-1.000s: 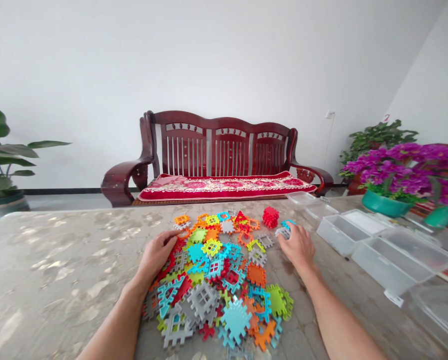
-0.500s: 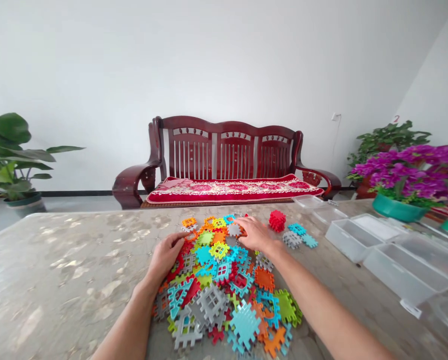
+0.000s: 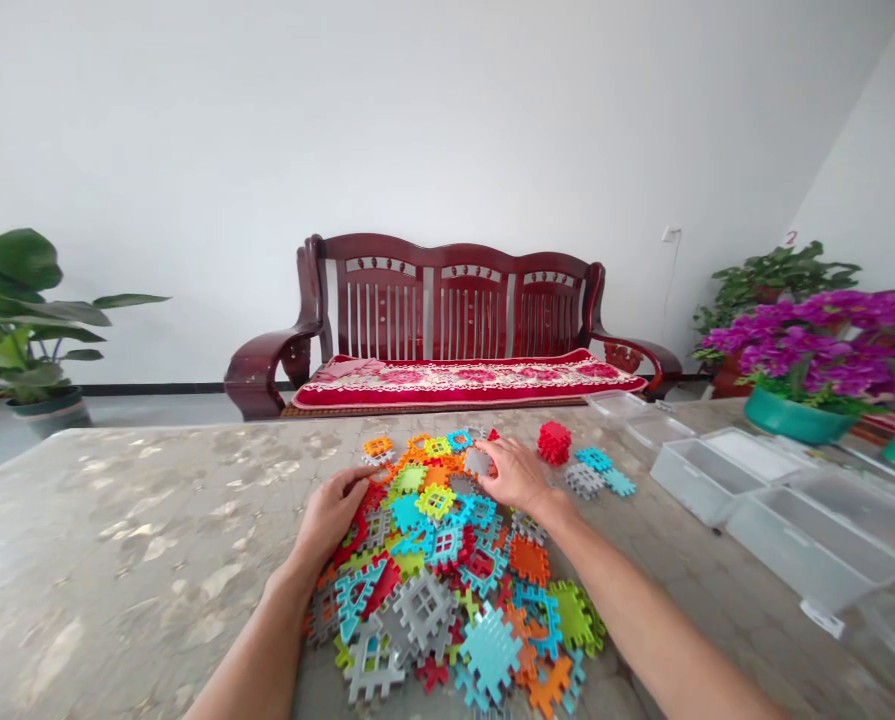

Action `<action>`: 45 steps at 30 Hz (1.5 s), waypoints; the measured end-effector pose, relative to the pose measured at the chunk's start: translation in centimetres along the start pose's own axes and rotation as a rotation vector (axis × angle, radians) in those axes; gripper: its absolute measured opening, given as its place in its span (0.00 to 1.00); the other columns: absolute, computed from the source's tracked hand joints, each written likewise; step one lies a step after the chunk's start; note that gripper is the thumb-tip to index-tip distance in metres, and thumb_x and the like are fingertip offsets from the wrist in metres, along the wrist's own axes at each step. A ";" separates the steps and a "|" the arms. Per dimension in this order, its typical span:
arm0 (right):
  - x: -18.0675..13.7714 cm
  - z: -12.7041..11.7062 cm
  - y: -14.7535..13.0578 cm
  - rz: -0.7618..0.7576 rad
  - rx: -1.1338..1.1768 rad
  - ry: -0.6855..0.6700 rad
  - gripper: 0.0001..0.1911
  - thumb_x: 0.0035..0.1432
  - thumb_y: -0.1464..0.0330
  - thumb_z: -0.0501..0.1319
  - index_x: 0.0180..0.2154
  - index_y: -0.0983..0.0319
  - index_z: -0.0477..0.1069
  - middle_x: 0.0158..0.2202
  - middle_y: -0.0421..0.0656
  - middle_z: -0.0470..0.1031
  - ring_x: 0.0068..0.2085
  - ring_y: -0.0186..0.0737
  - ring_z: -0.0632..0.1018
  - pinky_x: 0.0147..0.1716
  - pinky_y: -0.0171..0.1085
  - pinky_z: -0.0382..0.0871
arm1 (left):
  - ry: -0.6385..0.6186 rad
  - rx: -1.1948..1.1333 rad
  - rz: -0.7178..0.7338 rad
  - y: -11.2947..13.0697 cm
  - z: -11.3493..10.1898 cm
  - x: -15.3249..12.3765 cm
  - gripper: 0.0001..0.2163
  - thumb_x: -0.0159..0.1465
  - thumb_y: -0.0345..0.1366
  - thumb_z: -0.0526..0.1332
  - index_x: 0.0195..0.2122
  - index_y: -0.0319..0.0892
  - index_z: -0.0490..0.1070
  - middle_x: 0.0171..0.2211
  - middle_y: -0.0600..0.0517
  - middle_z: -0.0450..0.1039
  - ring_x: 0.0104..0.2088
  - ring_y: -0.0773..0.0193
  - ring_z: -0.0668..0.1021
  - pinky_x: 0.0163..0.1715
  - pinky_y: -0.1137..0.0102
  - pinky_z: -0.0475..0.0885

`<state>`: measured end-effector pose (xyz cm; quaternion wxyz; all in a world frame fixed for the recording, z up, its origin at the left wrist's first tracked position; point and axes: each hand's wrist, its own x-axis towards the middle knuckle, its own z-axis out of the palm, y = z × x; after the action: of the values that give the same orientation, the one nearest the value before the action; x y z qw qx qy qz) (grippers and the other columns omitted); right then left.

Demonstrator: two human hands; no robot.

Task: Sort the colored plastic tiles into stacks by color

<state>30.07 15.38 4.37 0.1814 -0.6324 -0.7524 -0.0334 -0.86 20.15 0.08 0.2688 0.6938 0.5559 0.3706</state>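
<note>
A heap of interlocking plastic pieces in blue, grey, red, orange and green spreads over the table between my forearms. At the heap's far right side, my right hand pinches a grey square interlocking piece between thumb and fingers, tilting it up. My left hand rests against the left edge of the heap beside red pieces, thumb and forefinger apart, with nothing seen in it. Beyond my right hand stands a stack of red pieces. Near it lie blue pieces and grey pieces.
Clear plastic boxes stand on the right of the patterned table, with clear lids behind. A purple flower arrangement in a green pot is at the far right. A wooden bench stands past the table.
My right hand has shifted slightly right and now tilts the grey square piece up from the heap. My left hand has hardly moved.
</note>
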 end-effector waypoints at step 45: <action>-8.6 -1.1 5.4 0.128 0.315 0.322 0.15 0.56 0.63 0.59 0.44 0.59 0.77 0.46 0.47 0.80 0.49 0.47 0.78 0.53 0.46 0.69 | 0.034 0.011 0.005 0.1 0.2 0.0 0.20 0.59 0.45 0.55 0.46 0.44 0.80 0.45 0.50 0.82 0.45 0.56 0.81 0.49 0.67 0.72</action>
<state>36.68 8.02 1.76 0.3972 -0.6293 -0.6679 -0.0045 -0.70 20.13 0.04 0.2543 0.6905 0.5606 0.3799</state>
